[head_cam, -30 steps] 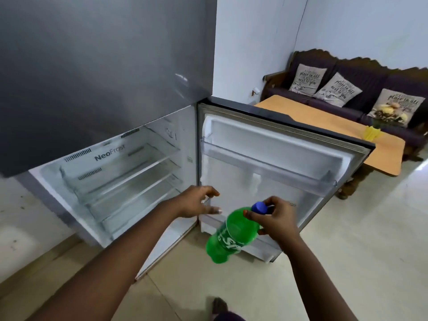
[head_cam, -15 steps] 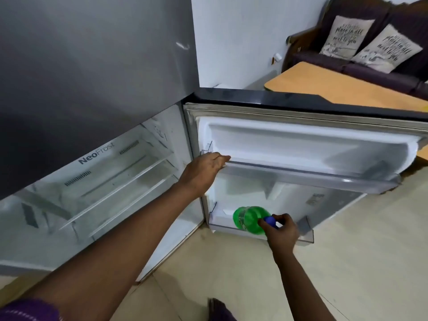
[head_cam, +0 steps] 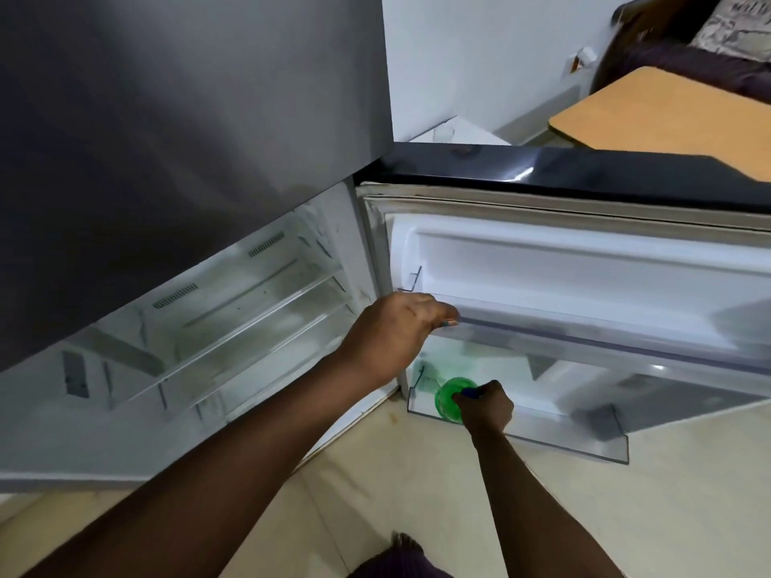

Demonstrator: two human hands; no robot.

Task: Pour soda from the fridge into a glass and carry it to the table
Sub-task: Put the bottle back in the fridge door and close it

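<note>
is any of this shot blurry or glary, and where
Head view: motion blur smears the right side of the door shelf rail and the lower door bin; a glare streak sits on the door's dark top edge; wide-angle bending curves the fridge lines; the bottle stays fairly sharp.

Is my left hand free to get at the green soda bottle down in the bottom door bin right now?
Probably not at once: the left hand grips the upper door shelf rail, while the right hand already covers the green soda bottle cap.

Fridge door (head_cam: 167, 118) brushed grey metal, satin; door bin (head_cam: 584, 442) clear plastic; bottle (head_cam: 446, 396) glossy green plastic; table (head_cam: 667, 114) matt wood.
</note>
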